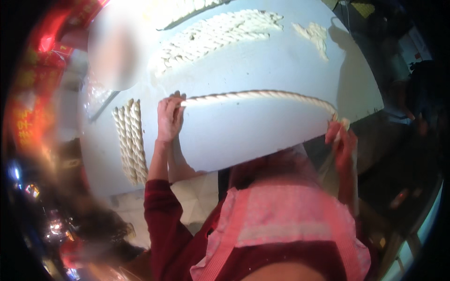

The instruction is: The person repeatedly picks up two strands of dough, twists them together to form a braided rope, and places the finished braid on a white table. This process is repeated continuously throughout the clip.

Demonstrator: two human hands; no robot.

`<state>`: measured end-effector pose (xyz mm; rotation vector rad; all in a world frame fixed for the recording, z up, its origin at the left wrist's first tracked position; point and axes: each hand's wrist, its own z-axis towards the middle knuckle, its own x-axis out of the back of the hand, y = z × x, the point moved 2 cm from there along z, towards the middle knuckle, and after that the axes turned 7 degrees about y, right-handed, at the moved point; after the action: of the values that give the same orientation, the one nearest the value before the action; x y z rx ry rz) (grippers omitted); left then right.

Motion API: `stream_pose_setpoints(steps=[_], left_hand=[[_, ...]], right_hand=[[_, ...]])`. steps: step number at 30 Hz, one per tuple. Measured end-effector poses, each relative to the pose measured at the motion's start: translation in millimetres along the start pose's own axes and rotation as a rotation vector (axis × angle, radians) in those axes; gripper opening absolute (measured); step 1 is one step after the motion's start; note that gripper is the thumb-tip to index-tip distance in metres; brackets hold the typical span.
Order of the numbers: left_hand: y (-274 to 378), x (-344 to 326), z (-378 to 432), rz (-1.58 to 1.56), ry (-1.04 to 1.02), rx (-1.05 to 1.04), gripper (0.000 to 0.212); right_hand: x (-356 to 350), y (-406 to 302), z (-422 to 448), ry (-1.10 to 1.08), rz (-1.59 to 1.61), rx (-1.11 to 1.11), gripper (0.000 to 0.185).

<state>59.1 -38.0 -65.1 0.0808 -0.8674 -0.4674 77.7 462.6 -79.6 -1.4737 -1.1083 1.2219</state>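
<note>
A long twisted dough strand (260,94) arches over the pale tabletop between my two hands. My left hand (170,117) pinches its left end just above the table. At the table's near right edge, my right hand (341,140) grips the other end. A small pale lump shows beside those fingers, and I cannot tell whether it is part of the strand. Left of my left forearm lies a group of several short dough twists (130,142), side by side.
Rows of dough twists (221,35) lie across the far side of the table (246,133). A smaller dough piece (316,37) lies at the far right. Clear plastic wrapping (96,93) is at the left edge, and a person (82,217) is at the lower left.
</note>
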Motion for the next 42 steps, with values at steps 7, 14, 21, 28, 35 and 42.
stream_pose_setpoints(steps=[7, 14, 21, 28, 35, 42], left_hand=[[84.7, 22.6, -120.8, -0.343, -0.015, 0.775, 0.023], [80.8, 12.0, -84.1, 0.426, -0.419, 0.382, 0.068], [-23.1, -5.5, 6.0, 0.347, 0.119, 0.654, 0.023], [56.6, 26.2, -64.6, 0.235, 0.063, 0.173, 0.014], [41.5, 12.7, -52.3, -0.054, 0.074, 0.496, 0.032], [128.5, 69.0, -76.4, -0.439, -0.433, 0.612, 0.034]], right_hand=[[9.8, -34.3, 33.3, 0.120, 0.150, 0.136, 0.036], [3.4, 0.4, 41.6, 0.226, -0.060, 0.073, 0.030], [-18.2, 0.3, 58.5, 0.217, -0.312, 0.297, 0.023], [-49.2, 0.3, 67.6, -0.050, -0.994, 0.978, 0.018], [-56.6, -10.6, 108.7, -0.054, -0.939, 0.791, 0.015], [-29.5, -55.7, 39.7, -0.896, -0.878, 0.052, 0.009]])
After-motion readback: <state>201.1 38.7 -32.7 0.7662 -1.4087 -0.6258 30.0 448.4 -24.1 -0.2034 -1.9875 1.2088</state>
